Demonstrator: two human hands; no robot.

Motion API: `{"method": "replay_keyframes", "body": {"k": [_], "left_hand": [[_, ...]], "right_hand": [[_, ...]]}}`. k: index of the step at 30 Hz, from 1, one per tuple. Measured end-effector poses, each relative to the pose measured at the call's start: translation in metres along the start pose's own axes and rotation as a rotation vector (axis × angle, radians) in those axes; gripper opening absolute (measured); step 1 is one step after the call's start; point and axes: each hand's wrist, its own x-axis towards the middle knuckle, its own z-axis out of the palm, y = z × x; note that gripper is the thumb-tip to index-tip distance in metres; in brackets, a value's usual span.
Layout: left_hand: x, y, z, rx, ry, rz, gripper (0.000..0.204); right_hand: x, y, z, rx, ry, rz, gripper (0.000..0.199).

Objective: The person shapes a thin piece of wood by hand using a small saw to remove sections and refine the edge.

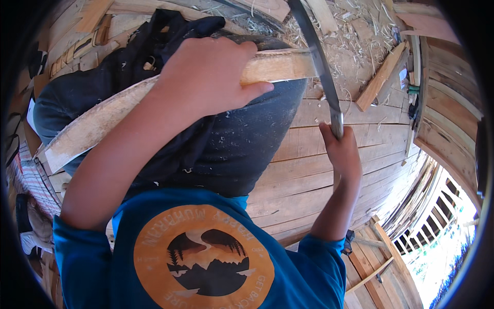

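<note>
A long, slightly curved strip of pale wood [280, 66] lies across my lap, over dark trousers and a bunched dark cloth [131, 56]. My left hand [213, 74] is wrapped over it towards its right end, thumb along the near edge. In my right hand [340, 149] is the handle of a machete [325, 72], its long grey blade pointing away from me. The blade crosses right at the strip's right end; whether it touches the wood I cannot tell. The far tip of the blade runs out at the top of the view.
Curled wood shavings [355, 67] litter the plank floor [293, 149] ahead and to the right. A loose wooden board [382, 77] lies at the right by the plank wall [453, 92]. More wood offcuts [95, 15] are at the far left. A striped cloth [33, 175] lies at the left.
</note>
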Motion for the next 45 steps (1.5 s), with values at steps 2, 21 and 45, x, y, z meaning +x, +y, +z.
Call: {"method": "replay_keyframes", "body": {"k": [2, 21, 45], "left_hand": [[0.002, 0.000, -0.003, 0.006, -0.011, -0.006, 0.054], [-0.002, 0.004, -0.001, 0.015, -0.011, -0.014, 0.055], [0.002, 0.000, 0.001, 0.031, -0.023, -0.043, 0.055]], "right_hand": [[0.018, -0.022, 0.008, 0.039, 0.009, -0.001, 0.047], [-0.006, -0.008, 0.010, 0.044, 0.064, -0.046, 0.042], [0.018, -0.039, 0.015, 0.120, -0.008, 0.015, 0.047]]}}
